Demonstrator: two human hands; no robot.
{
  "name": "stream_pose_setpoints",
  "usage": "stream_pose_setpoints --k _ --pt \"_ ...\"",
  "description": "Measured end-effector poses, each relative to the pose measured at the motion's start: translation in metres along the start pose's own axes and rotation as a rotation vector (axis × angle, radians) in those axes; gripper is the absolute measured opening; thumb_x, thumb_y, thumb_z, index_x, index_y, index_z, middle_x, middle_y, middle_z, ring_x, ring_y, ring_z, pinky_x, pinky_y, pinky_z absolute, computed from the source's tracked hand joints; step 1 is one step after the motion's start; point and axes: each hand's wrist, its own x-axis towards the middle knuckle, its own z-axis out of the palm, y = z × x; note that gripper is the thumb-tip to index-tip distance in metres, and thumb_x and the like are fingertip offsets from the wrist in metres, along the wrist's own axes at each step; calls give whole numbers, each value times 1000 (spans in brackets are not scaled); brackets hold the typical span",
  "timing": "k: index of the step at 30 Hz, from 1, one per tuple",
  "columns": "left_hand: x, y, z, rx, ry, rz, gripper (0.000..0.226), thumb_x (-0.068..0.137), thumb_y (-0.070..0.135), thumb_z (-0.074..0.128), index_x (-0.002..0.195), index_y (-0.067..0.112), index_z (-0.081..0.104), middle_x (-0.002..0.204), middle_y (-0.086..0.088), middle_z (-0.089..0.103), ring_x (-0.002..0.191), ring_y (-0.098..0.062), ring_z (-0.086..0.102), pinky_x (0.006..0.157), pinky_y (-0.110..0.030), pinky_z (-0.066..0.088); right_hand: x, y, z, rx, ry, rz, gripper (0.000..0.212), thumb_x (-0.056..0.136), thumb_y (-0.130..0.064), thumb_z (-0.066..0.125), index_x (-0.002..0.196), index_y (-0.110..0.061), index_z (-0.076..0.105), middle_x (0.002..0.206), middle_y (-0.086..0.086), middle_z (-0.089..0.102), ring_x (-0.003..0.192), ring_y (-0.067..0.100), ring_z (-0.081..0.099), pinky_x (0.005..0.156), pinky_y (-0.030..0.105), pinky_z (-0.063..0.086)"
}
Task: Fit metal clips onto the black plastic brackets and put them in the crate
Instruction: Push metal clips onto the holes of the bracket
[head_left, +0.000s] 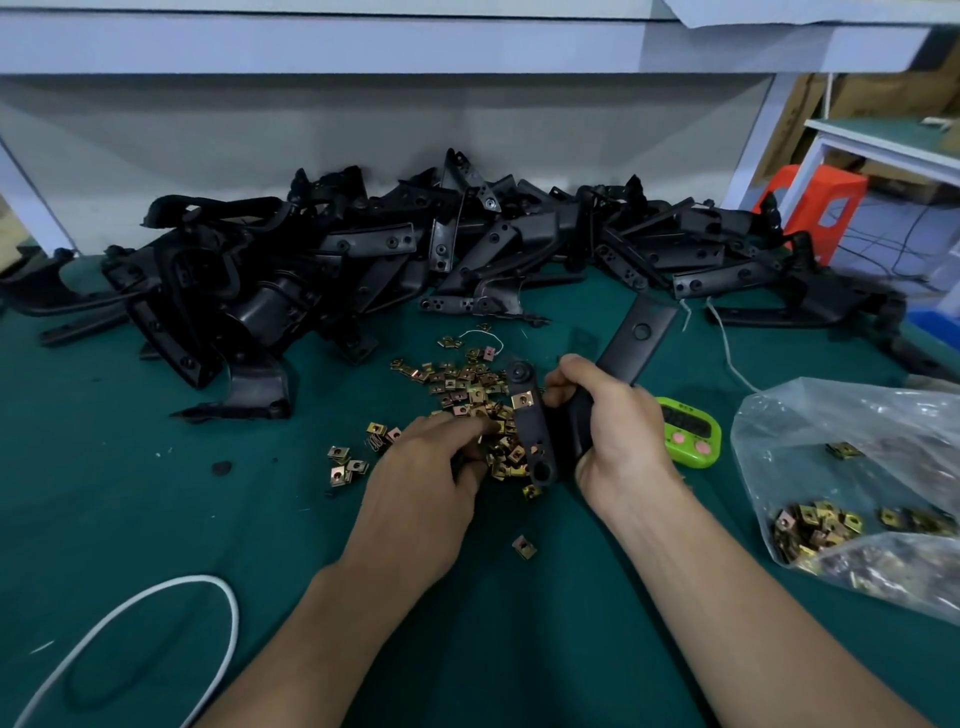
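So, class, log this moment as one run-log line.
left hand: picking in loose brass-coloured metal clips | right hand: gripping black plastic bracket | one clip fitted | crate: unseen

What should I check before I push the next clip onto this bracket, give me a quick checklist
1. Bracket held firm in the right hand: ok.
2. One clip already seated near its upper end: ok.
3. Left hand has picked a single clip from the loose pile: cannot tell, the fingers hide it.
4. Spare clips within reach in the plastic bag: ok.
5. Crate ready for the finished part: cannot tell, none is in view.
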Motion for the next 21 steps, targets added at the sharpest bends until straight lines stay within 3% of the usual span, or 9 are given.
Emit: stream_pose_setpoints --k 5,8,12,15,18,21 --pt "-4 4 -1 -377 128 -102 38 91 6 72 110 39 72 87 15 66 81 -5 63 70 -10 46 2 -1 -1 70 -11 13 31 88 -9 73 57 -13 74 68 6 67 51 13 61 53 30 56" --pt "-5 8 -2 -662 82 -206 38 86 -4 73 102 30 77 83 3 73 70 -11 69 69 -17 54 2 0 -1 71 -37 34 33 88 -12 73 55 -15 74 66 6 67 50 14 61 54 32 56" --pt "-5 11 -1 -1011 33 -363 35 86 -16 67 96 15 81 93 -9 78 83 -18 75 71 -24 59 1 2 -1 33 -49 60 32 88 -16 73 56 -15 73 63 5 66 49 16 61 52 31 55" --pt "-6 13 -2 -1075 -11 -392 29 87 -15 66 101 7 78 94 -14 78 85 -18 75 70 -24 59 1 3 0 -6 -53 71 27 87 -21 74 61 -15 73 63 5 65 52 19 63 49 31 54" --pt "-7 17 -4 -1087 -22 -404 23 85 -9 70 89 11 81 88 -14 78 78 -18 75 65 -24 60 0 3 0 -23 -59 71 24 87 -22 74 64 -15 73 62 4 64 54 20 63 50 32 55" --pt "-7 20 -6 -1099 -37 -423 17 76 1 78 89 11 80 86 -16 77 75 -19 75 64 -24 60 0 3 0 -26 -65 73 23 87 -23 74 65 -14 72 62 5 63 54 20 62 50 31 54"
